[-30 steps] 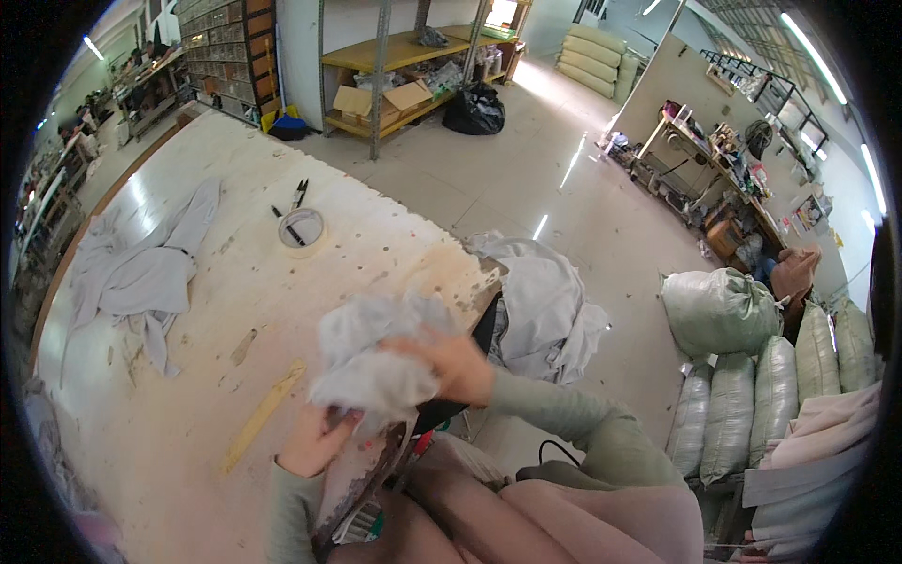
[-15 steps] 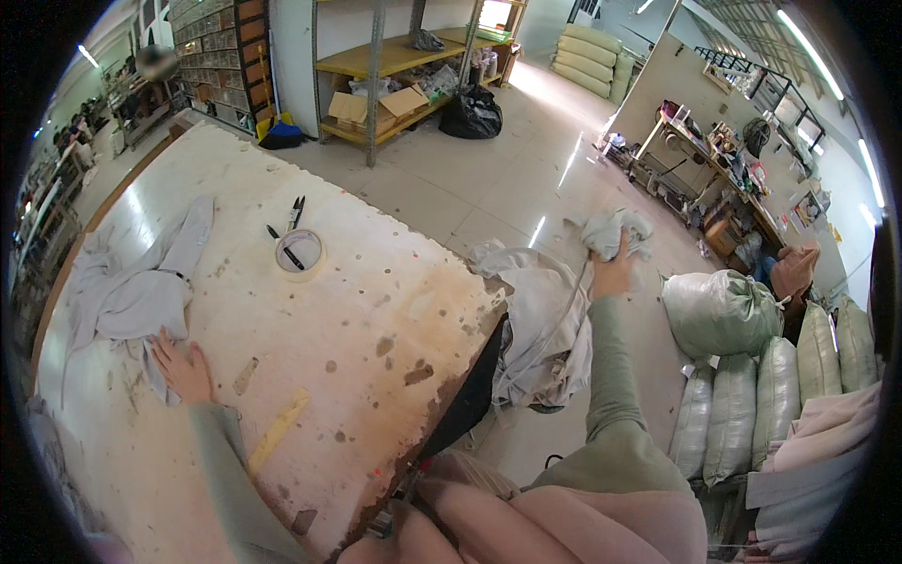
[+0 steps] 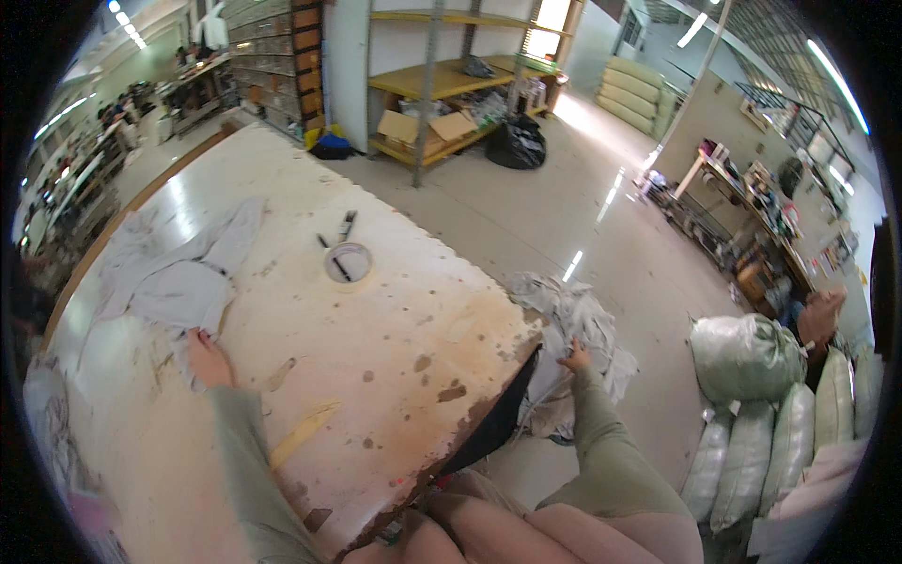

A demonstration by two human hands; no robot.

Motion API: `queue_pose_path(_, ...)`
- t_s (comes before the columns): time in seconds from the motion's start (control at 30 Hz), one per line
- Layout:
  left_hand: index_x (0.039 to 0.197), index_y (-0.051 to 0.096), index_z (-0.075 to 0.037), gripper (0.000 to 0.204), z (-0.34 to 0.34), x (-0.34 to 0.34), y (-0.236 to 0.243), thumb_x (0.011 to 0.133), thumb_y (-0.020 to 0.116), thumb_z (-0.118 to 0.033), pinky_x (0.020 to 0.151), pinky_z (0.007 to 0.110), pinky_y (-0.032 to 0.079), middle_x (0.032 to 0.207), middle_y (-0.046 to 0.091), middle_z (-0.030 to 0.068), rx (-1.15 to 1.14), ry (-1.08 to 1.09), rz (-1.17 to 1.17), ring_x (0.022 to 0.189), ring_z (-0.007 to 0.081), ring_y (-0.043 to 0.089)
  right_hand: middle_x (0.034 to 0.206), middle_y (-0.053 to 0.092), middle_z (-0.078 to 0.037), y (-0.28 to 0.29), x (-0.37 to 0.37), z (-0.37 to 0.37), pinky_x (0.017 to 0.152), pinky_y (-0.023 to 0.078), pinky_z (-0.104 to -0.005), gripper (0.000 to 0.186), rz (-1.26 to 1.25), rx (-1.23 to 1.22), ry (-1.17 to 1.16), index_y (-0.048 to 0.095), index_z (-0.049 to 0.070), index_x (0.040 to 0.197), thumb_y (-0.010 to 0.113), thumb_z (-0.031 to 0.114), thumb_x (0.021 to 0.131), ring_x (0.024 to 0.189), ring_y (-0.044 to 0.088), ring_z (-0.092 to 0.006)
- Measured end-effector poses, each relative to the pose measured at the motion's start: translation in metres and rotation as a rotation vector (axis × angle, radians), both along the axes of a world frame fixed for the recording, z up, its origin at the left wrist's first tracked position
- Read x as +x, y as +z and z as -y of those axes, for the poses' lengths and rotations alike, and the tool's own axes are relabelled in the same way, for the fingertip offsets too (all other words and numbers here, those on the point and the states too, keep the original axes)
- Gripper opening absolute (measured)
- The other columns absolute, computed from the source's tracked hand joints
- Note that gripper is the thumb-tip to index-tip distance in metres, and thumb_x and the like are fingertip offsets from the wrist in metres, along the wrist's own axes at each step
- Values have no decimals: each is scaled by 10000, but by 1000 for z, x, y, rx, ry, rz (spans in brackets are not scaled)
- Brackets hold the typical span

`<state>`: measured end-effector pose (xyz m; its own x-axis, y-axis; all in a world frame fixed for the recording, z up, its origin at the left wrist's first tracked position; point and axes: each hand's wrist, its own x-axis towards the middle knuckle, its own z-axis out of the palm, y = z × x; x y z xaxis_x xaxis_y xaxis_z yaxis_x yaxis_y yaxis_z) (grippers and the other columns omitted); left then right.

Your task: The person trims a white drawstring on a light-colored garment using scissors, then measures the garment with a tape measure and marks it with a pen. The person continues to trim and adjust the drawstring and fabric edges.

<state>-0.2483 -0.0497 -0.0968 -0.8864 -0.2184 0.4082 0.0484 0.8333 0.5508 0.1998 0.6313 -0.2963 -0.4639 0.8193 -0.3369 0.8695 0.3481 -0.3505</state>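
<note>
A light grey garment [image 3: 183, 291] lies loosely spread over the left part of the worn white table [image 3: 376, 329]. At its near edge my left hand [image 3: 209, 359] has its fingers drawn together on the cloth; slight blur softens the fingertips. Off the table's right edge is a heap of pale grey cloth pieces [image 3: 587, 324]. My right hand [image 3: 576, 357] is over the near side of this heap, thumb and fingers apart, gripping nothing that I can see. A roll of tape [image 3: 366, 268] lies flat on the table, with dark pens [image 3: 348, 226] in and beside it.
Stuffed pale sacks [image 3: 747, 357] stand at the right. A yellow-shelved rack [image 3: 413, 83] with a cardboard box and a black bag [image 3: 517, 143] are beyond the table. A cluttered workbench [image 3: 752, 216] runs along the right wall. A yellowish strip [image 3: 305, 432] marks the tabletop.
My right hand has come back toward the table's edge and let go of the bunched cloth it held out over the floor. My left fingers, spread before, are now drawn together. The view has shifted.
</note>
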Motion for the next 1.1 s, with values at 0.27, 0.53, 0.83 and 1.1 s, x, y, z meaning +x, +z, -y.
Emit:
queue_pose_path(0.27, 1179, 496, 23, 365, -19, 85, 17, 848, 421, -111, 800, 491, 428, 840, 649, 209, -441, -255, 50, 795, 401, 613, 1426, 307, -260, 48, -33, 9, 1039, 341, -456, 851, -5, 379, -58, 293, 127, 1434, 708, 411, 748, 1248, 396, -427)
queue_pose_path(0.53, 1161, 487, -36, 303, -36, 171, 115, 940, 441, -238, 612, 322, 422, 740, 551, 90, 324, -773, 197, 679, 216, 555, 1204, 528, -169, 256, -140, 198, 1014, 335, -411, 333, -1233, 515, 264, 540, 32, 1174, 557, 203, 888, 1151, 481, -317)
queue_pose_path(0.83, 1116, 528, -28, 276, 103, 201, 212, 961, 450, -242, 823, 310, 432, 929, 554, 41, 1315, -648, -857, 879, 141, 524, 1389, 325, -174, 289, -222, 342, 1029, 279, -485, 726, -876, 339, 1048, 373, 107, 1365, 729, 221, 743, 1258, 343, -349)
queue_pose_path(1.1, 1192, 495, 0, 415, 198, 156, 165, 831, 636, -148, 996, 371, 353, 1164, 543, 137, 284, 355, -816, 1149, 280, 482, 1514, 76, -219, 267, -281, 467, 1064, 195, -568, 1005, -847, 393, 1331, 145, 163, 1485, 755, 320, 703, 1362, 184, -399)
